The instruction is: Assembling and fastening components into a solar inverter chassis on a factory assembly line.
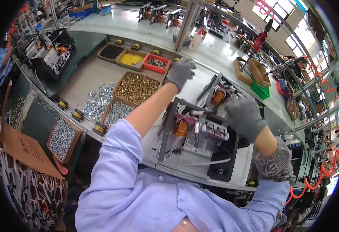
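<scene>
Workshop windows (282, 11) brighten the room beyond a long white bench (117, 25). Nearer, on a pale tabletop (149, 149), two dark open housings (220, 168) sit before the person, right of a cardboard tray (125, 101) and smaller red bin (154, 70). The gloved left hand (182, 72) hovers by the bin, fingers bent, whether touching I cannot tell; the gloved right hand (246, 119) is over the housings, fingers too blurred to tell. Small brass fasteners (137, 87) fill the tray.

Lower left of the frame, a cardboard box (27, 150); upper left, a blue tray (82, 13); upper centre, 1 white bottle (195, 40); upper right, windows (283, 10); lower right, 1 coiled red hose (310, 185).
</scene>
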A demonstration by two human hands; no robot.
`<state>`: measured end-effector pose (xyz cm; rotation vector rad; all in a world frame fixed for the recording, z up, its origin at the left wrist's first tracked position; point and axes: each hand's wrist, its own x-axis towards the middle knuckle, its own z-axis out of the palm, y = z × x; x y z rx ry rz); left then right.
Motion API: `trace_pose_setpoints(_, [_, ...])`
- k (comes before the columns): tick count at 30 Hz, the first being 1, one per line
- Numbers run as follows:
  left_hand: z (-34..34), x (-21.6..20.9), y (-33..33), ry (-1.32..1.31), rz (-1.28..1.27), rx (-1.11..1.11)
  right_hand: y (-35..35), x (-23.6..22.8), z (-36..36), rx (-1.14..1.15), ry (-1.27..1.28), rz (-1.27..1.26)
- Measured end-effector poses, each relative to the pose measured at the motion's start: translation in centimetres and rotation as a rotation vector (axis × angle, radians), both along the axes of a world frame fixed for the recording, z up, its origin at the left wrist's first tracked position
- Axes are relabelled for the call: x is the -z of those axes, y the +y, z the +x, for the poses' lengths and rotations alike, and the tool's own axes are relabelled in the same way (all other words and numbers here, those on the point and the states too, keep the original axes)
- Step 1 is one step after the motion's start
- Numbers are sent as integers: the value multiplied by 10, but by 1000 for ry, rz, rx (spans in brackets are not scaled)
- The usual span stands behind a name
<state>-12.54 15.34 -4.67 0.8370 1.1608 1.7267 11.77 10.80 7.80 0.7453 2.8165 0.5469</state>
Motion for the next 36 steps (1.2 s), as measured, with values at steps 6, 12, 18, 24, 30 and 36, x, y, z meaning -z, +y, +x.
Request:
trace_pose_setpoints(6, [-27, 22, -82, -24, 3, -31, -65, 68, -3, -227, 215, -293])
trace_pose_setpoints(12, [-30, 50, -175, 200, -104, -42, -82, 109, -43, -36, 185, -197])
trace_pose_setpoints(18, [-98, 75, -209, 315, -224, -150, -89, 121, -63, -16, -142, -62])
trace_pose_setpoints(24, [-137, 95, -169, 1206, -577, -205, -81, 124, -18, -107, 475, -192])
trace_pose_setpoints(30, [-142, 94, -163, 1546, -939, 1, -174, 78, 70, 93, 907, -551])
trace_pose_setpoints(36, [-127, 123, -93, 1585, -803, 96, -278, 166, 258, 1316, 1238, -1042])
